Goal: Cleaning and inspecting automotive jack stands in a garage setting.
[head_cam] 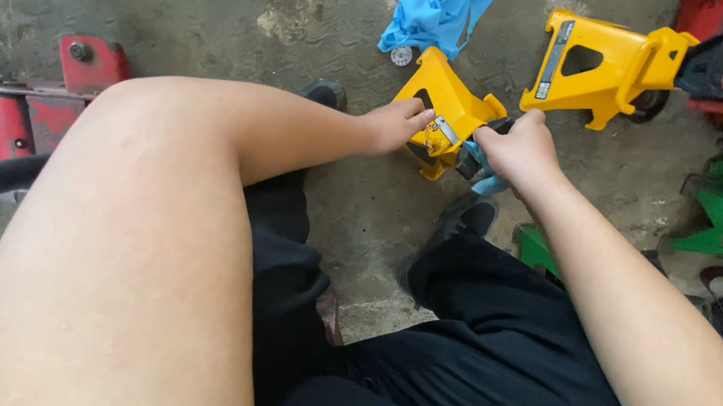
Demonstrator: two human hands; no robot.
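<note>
Yellow jack stand [447,109] gripped both hands; second stand [604,63], blue cloth [436,5] behind.

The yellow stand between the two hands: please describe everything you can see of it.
The nearer yellow stand looks like painted metal, pyramid-shaped, with a triangular cut-out and a small label. It lies tipped on the concrete floor, below a blue cloth. The left hand grips its side; the right hand holds its dark end.
</note>
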